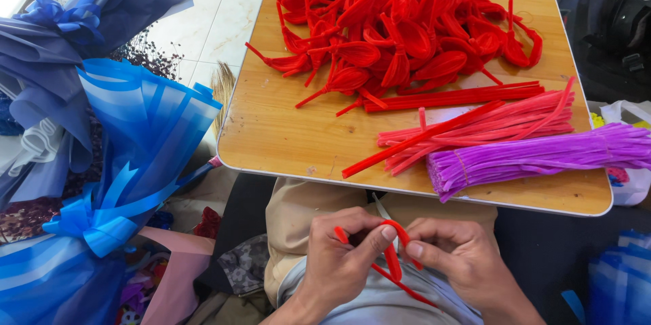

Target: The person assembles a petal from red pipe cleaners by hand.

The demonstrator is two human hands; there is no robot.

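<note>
Two hands below the wooden table (285,135): your left hand (336,264) and right hand (461,260) both pinch one red pipe cleaner (393,257), half bent. On the table, many red petals (400,27) lie finished; pink (488,125) and purple stems (536,155) remain straight.

We note a low wooden table (285,128) with a pale rim standing on a tiled floor (217,6). On its far half lies a heap of red petal-shaped loops (400,27). Nearer us lie loose red stems (454,98), a pink bundle (488,128) and a purple bundle (536,155), side by side. Left of the table stand bouquets in blue wrapping (142,122), one tied with a blue ribbon bow (88,223). A dark bag (610,33) sits at right.
</note>
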